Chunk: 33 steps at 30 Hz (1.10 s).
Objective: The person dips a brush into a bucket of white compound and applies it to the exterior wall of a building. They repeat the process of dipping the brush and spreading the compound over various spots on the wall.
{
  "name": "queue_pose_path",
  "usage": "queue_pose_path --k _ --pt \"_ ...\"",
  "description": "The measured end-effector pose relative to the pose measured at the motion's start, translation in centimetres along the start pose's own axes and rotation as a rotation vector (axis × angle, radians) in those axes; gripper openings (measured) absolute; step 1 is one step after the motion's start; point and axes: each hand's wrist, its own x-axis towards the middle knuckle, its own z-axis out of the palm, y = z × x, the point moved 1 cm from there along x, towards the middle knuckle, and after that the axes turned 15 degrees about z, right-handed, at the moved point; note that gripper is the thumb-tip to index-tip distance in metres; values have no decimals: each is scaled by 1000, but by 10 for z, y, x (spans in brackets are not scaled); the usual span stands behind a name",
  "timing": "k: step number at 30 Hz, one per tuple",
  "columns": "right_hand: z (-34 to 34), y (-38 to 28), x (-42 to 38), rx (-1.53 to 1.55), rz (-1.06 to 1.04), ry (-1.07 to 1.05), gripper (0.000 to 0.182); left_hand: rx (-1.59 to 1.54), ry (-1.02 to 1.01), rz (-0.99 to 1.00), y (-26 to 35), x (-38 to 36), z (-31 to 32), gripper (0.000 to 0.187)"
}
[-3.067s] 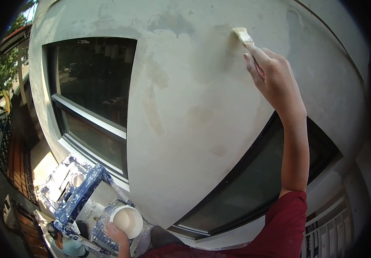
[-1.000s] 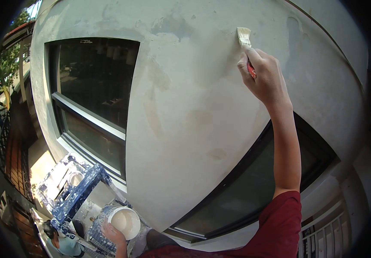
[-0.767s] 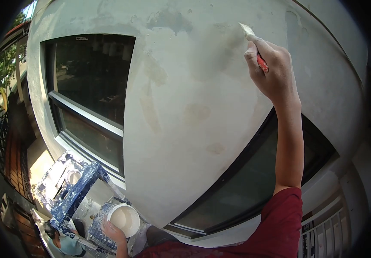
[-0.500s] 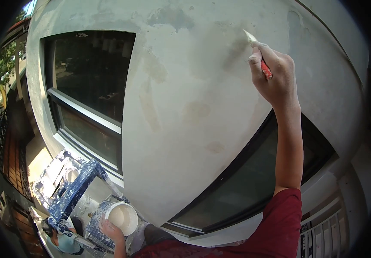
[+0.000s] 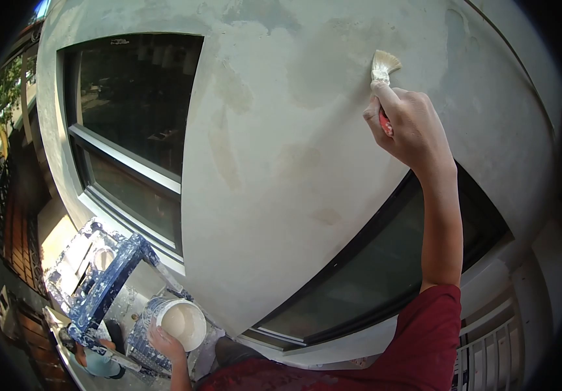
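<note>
My right hand is raised, its fingers closed round the red handle of a paintbrush. The brush's pale bristles fan out against the grey wall, pointing upward and a little right. Low on the left, my left hand curves against the outside of a white bucket, gripping its side. Off-white paint shows in the bucket. The thumb and some fingertips of that hand are hard to see.
A paint-spattered blue stepladder stands at lower left, with a small container on its top. One dark window is on the left, another at lower right. A person is below the ladder.
My right hand has moved slightly left and turned, so the bristles swing from pointing up-left, seen nearly edge-on, to a wide fan. My left hand stays at the bucket.
</note>
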Motion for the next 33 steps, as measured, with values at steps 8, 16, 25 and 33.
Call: queue_pose_path --k 8,16,25,33 --pt "16 -16 -16 13 5 11 23 -15 -1 -4 4 4 -5 49" --pt "30 -20 -18 -102 60 118 23 3 1 33 1 1 -2 48" --pt "25 -22 -58 431 130 195 36 4 -12 7 8 6 -7 43" --pt "79 -194 -231 1450 224 -578 32 -2 57 24 6 16 -10 39"
